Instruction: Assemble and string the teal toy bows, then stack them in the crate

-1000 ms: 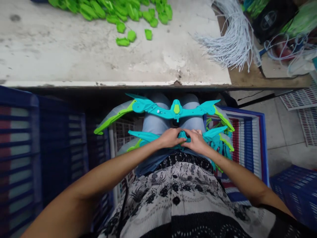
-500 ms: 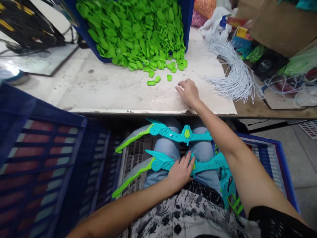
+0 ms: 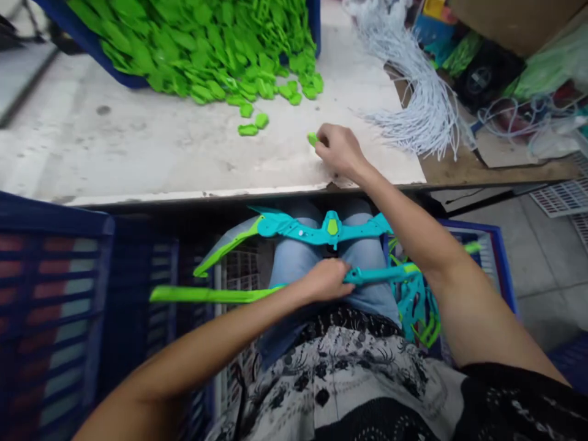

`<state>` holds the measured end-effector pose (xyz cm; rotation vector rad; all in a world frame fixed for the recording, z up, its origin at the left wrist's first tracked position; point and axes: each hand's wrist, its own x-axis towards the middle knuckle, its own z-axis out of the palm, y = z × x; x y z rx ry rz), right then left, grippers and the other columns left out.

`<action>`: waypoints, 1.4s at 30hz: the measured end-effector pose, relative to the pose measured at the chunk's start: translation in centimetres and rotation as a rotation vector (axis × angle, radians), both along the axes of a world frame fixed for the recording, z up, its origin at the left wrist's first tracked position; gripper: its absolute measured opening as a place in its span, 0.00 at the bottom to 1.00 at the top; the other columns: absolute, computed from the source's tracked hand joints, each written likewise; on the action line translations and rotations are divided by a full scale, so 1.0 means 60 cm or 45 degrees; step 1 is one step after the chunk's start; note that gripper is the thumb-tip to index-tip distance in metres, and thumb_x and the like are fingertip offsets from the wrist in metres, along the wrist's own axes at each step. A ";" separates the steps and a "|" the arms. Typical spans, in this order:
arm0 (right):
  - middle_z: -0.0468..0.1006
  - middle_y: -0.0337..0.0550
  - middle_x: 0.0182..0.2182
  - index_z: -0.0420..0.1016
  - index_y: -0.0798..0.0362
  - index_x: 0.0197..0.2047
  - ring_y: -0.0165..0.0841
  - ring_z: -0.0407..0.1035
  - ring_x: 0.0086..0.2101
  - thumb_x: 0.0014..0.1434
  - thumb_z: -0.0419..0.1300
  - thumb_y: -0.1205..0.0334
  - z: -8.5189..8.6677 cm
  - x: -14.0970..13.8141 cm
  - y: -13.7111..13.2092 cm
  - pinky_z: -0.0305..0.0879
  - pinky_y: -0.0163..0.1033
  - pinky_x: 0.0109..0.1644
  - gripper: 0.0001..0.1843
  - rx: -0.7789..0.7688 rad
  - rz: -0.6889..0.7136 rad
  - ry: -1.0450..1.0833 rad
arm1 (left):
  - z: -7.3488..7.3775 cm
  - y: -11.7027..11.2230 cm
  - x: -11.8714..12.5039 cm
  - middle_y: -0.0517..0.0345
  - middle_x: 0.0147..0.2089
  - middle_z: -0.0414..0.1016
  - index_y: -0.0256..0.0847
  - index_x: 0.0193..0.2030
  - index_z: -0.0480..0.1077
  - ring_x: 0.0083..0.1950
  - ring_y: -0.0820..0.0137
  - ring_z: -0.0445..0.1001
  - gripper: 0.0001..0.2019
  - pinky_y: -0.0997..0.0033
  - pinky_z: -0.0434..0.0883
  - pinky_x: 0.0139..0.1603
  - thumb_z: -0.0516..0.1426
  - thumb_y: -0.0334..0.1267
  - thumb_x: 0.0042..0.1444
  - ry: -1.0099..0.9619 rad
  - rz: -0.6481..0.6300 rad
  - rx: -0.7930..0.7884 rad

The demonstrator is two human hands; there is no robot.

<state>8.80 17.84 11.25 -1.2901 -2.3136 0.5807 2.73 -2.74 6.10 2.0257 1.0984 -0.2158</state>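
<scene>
While left grip (image 3: 327,280) holds bow (image 3: 379,275), right (image 3: 340,149) pinches piece (image 3: 312,139).

Left hand (image 3: 327,280) kinda blocks the middle of 1 turquoise bow (image 3: 379,274), blue bin (image 3: 314,24) past the right hand (image 3: 339,149) gets cropped.

So we've got a long turquoise-and-lime-green plastic bow (image 3: 374,275) gripped around its middle, on our side of the scuffed white worktable (image 3: 184,159), apart from its front edge. It runs roughly along that edge, looks turned edge-on to us, slim lime limb sticking out left; its right end's hidden. We're also pinching a small lime-green plastic piece (image 3: 312,139) just past the worktable's front edge, mostly covered, so can't tell if it's touching the top.
</scene>
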 end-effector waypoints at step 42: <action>0.71 0.32 0.18 0.62 0.51 0.45 0.33 0.69 0.22 0.57 0.55 0.50 -0.177 0.168 -0.481 0.61 0.36 0.29 0.17 -0.623 -0.834 0.376 | -0.089 0.031 -0.004 0.63 0.22 0.64 0.37 0.25 0.65 0.27 0.73 0.62 0.25 0.73 0.56 0.27 0.59 0.61 0.44 -0.531 0.321 -0.482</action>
